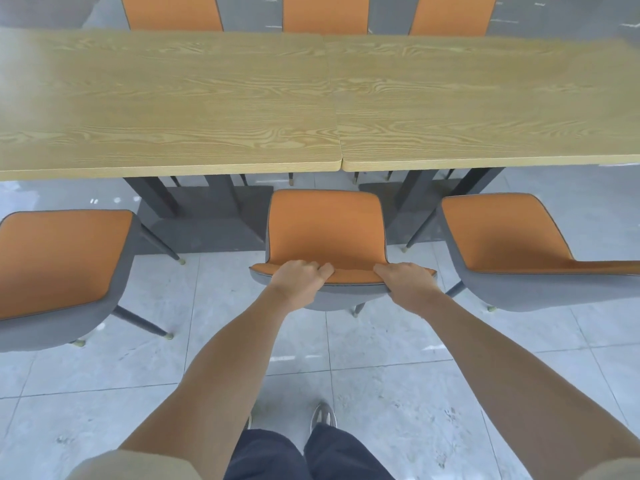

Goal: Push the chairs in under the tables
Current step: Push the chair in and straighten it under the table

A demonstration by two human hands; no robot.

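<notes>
An orange-and-grey middle chair (pixel 327 230) stands in front of me, its seat front close to the edge where the left wooden table (pixel 166 98) meets the right wooden table (pixel 485 98). My left hand (pixel 299 277) grips the top of its backrest on the left side. My right hand (pixel 407 282) grips the same backrest top on the right side. The seat lies outside the table edge, fully visible.
A left chair (pixel 59 258) and a right chair (pixel 509 237) stand pulled out on either side. Three orange chair backs (pixel 325 12) show beyond the tables. Dark table legs (pixel 152 195) stand below the tabletops. Grey tiled floor (pixel 381 375) lies under my feet.
</notes>
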